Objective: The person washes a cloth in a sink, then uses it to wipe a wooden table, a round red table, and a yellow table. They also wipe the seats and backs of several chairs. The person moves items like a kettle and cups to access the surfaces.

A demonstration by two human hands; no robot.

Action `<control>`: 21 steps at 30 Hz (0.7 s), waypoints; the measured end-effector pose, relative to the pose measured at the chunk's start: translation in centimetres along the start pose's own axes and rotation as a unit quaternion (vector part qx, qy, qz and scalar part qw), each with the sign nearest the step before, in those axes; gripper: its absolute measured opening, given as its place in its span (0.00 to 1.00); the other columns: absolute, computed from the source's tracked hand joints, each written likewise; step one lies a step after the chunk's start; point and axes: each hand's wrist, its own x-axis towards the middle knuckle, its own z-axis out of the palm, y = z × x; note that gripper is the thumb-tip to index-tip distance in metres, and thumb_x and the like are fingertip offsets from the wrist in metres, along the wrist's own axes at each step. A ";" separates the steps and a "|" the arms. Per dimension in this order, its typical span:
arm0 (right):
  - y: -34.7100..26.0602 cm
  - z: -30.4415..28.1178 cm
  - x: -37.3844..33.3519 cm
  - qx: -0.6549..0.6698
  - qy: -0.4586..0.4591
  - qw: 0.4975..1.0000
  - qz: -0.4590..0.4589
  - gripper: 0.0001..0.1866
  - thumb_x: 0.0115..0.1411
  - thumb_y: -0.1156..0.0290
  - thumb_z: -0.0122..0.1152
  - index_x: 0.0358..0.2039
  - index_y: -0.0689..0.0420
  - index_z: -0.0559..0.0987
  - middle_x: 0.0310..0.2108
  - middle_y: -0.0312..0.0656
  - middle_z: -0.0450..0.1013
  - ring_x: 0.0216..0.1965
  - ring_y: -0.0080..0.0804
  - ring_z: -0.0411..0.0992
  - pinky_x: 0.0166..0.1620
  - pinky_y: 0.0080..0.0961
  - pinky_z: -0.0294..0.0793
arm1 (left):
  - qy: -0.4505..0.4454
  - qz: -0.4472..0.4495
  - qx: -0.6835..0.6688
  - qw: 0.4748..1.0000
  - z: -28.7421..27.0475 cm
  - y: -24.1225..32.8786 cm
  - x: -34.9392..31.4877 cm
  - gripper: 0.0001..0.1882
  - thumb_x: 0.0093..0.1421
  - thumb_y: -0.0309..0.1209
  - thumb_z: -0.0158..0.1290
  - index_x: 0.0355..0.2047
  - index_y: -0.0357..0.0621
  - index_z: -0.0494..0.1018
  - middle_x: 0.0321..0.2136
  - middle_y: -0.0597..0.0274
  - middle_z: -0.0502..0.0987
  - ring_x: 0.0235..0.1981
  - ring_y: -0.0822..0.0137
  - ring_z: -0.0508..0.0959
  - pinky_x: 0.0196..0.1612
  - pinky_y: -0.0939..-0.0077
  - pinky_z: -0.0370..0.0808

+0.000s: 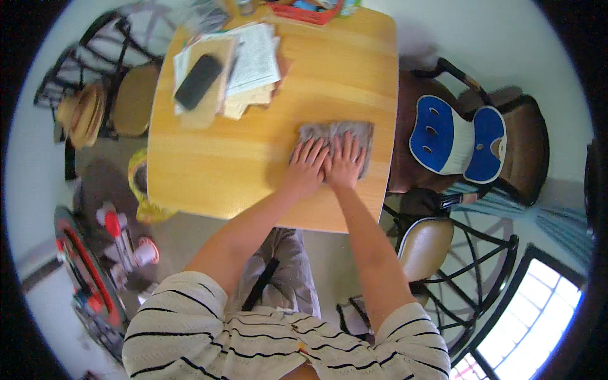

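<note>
A folded grey-brown cloth (365,131) lies flat on the wooden table (215,164), close to its right edge. Both of my palms press down on it side by side. My left hand (308,166) rests on the cloth's left half with its fingers stretched forward. Over the right half, my right hand (345,161) lies flat with its fingers spread. The two hands touch near the thumbs. Neither one grips the cloth. Part of the cloth is hidden under my palms.
A black phone (199,82) lies on a stack of papers (256,60) at the table's far left. A red basket (304,14) stands at the far edge. To the right are a brown chair (529,145) holding a blue-and-white cushion-like item (434,134) and another chair (425,249).
</note>
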 end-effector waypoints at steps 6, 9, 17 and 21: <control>-11.3 -0.3 -9.9 0.066 -0.085 0.967 -0.233 0.34 0.59 0.48 0.54 0.65 0.41 0.66 0.72 0.39 0.47 0.73 0.45 0.39 0.70 0.59 0.34 | 0.044 -0.226 -0.004 0.973 -2.9 0.7 -19.6 0.33 0.56 0.43 0.56 0.61 0.45 0.65 0.68 0.52 0.55 0.69 0.49 0.53 0.68 0.42 0.47; -12.2 -0.5 -7.8 0.114 -0.111 0.941 -0.298 0.33 0.59 0.47 0.55 0.64 0.40 0.67 0.72 0.35 0.47 0.73 0.41 0.39 0.71 0.56 0.34 | 0.046 -0.284 -0.013 0.958 -5.3 0.8 -19.2 0.35 0.55 0.46 0.57 0.60 0.43 0.66 0.68 0.49 0.53 0.69 0.45 0.52 0.68 0.39 0.46; -3.5 0.3 7.9 0.117 -0.089 0.940 -0.309 0.30 0.59 0.47 0.56 0.60 0.41 0.70 0.72 0.31 0.49 0.73 0.40 0.42 0.71 0.54 0.34 | 0.118 -0.303 -0.038 0.945 -1.2 0.5 -2.4 0.39 0.54 0.43 0.59 0.63 0.41 0.61 0.67 0.41 0.53 0.69 0.37 0.50 0.67 0.37 0.46; 0.8 1.6 20.4 0.075 -0.025 0.946 -0.316 0.29 0.61 0.49 0.53 0.62 0.40 0.68 0.71 0.32 0.52 0.71 0.42 0.46 0.70 0.55 0.36 | 0.160 -0.335 0.010 0.929 -0.2 -0.1 11.1 0.38 0.56 0.43 0.53 0.65 0.42 0.58 0.67 0.42 0.55 0.68 0.40 0.53 0.68 0.40 0.48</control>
